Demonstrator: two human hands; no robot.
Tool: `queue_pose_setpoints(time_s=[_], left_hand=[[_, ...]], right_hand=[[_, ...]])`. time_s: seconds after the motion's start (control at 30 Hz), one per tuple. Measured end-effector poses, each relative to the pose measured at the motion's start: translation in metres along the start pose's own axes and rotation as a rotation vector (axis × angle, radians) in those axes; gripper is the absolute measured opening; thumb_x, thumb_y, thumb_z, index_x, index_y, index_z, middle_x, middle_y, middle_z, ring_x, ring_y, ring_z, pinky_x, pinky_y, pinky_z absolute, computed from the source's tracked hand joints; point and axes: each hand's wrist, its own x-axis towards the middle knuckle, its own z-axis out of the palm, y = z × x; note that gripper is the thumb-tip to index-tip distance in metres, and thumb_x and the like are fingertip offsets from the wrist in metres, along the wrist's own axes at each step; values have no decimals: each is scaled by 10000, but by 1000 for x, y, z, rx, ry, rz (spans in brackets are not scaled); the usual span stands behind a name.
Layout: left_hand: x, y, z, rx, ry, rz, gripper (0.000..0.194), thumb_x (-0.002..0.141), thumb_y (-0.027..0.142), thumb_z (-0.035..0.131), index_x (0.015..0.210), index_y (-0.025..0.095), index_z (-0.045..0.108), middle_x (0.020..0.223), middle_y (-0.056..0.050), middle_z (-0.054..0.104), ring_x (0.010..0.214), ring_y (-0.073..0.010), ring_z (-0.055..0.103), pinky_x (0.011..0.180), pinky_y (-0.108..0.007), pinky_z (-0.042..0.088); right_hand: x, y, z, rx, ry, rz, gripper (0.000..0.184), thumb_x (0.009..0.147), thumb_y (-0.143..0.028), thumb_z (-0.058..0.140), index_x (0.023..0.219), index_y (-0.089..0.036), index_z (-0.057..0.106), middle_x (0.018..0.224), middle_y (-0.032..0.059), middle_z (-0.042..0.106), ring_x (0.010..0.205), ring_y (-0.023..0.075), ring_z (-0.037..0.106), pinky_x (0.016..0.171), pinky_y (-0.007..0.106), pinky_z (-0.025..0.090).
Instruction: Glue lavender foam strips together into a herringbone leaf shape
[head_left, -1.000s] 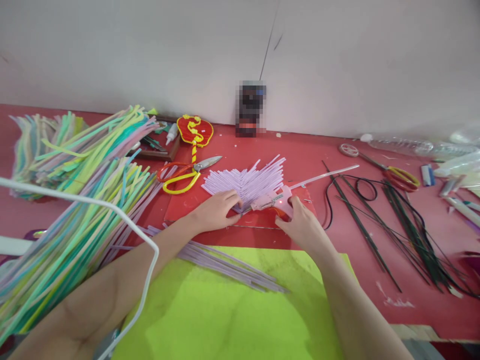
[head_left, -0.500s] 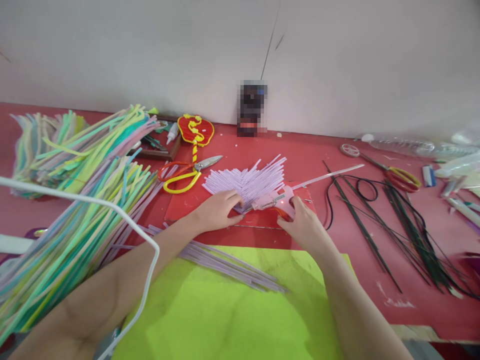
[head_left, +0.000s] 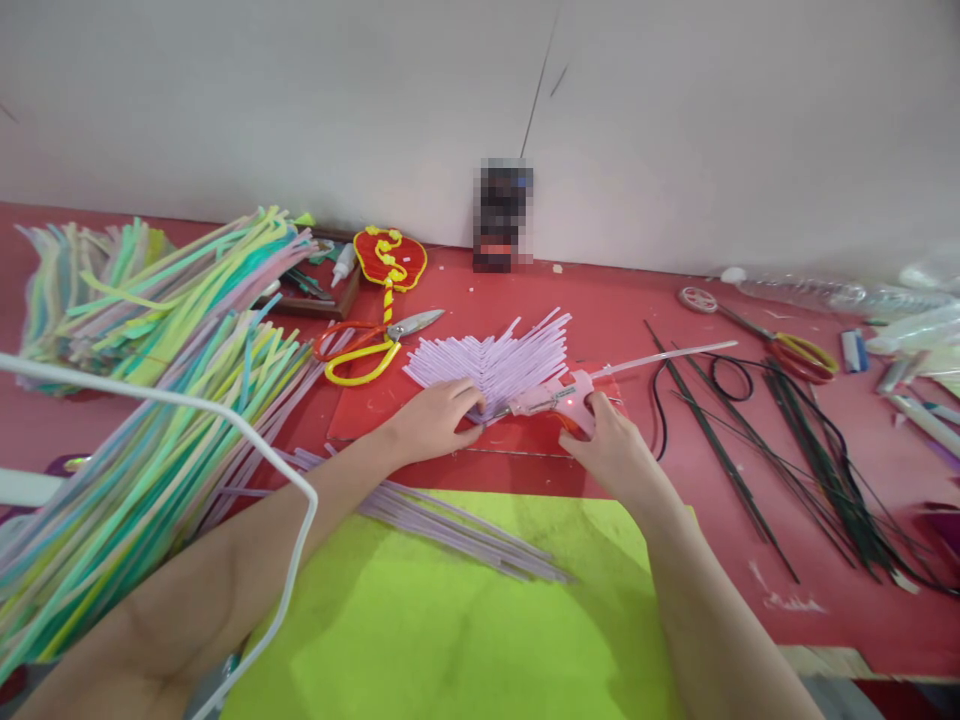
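Several lilac pipe cleaners (head_left: pixel 525 350) lie side by side in a V-shaped, leaf-like pattern on a red board (head_left: pixel 375 410). At the lower tip of this piece, my left hand (head_left: pixel 442 415) rests with bent fingers, thumb and forefinger closed on its edge. My right hand (head_left: pixel 611 440) grips a pink hot glue gun (head_left: pixel 559 395) by its handle. The gun's nozzle points left, close to my left fingertips and the lower end of the lilac piece. A long clear glue stick (head_left: pixel 664 356) juts from the gun's back.
Loose lilac pipe cleaners (head_left: pixel 465 535) lie across a green sheet (head_left: pixel 450 630). Colourful pipe cleaner bundles (head_left: pixel 165 450) fill the left. Scissors (head_left: pixel 367 350) and a red fan-shaped ornament (head_left: pixel 390 260) sit behind. Dark green stems (head_left: pixel 825 470) and a black cord (head_left: pixel 660 410) lie right. A white cable (head_left: pixel 247 430) crosses in front.
My right hand has drawn the glue gun slightly right, and its nozzle now shows beside the left fingertips. The glue stick's far end has dipped a little. My left hand stays nearly still.
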Motion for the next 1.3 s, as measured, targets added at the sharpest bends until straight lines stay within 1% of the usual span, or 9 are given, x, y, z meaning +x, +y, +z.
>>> queue_pose_setpoints(time_s=[0.27, 0.5, 0.67, 0.97, 1.3], left_hand=[[-1, -2, 2, 0, 0, 2, 128, 796, 201, 584, 912, 176, 536, 909, -41, 588, 844, -189, 580, 771, -324, 469], [0, -1, 0, -2, -3, -4, 112, 804, 201, 571, 907, 173, 539, 910, -41, 589, 838, -183, 580, 767, -318, 468], [0, -2, 1, 12, 3, 20, 106, 814, 208, 565, 909, 168, 540, 912, -43, 591, 841, -181, 579, 767, -315, 464], [-1, -1, 1, 15, 0, 18, 98, 815, 202, 564, 902, 165, 538, 914, -42, 597, 833, -176, 579, 767, -312, 461], [0, -1, 0, 13, -1, 12, 105, 813, 196, 569, 908, 162, 541, 920, -45, 598, 847, -182, 582, 769, -312, 460]], right_hand=[[0, 3, -2, 9, -22, 30, 352, 702, -312, 507, 1025, -173, 475, 959, 122, 624, 858, 268, 600, 688, 321, 417], [0, 5, -3, -10, -25, 10, 355, 724, -308, 494, 1045, -158, 482, 979, 131, 622, 853, 262, 597, 681, 315, 409], [0, 6, -5, -20, -33, 48, 374, 734, -324, 498, 1067, -155, 481, 948, 126, 629, 839, 261, 603, 662, 307, 398], [1, 5, -10, -42, -55, 115, 371, 727, -331, 512, 1055, -161, 481, 903, 114, 631, 820, 256, 604, 645, 295, 379], [4, 8, -10, -29, -44, 152, 335, 720, -303, 531, 1021, -168, 476, 943, 125, 632, 852, 263, 612, 652, 294, 389]])
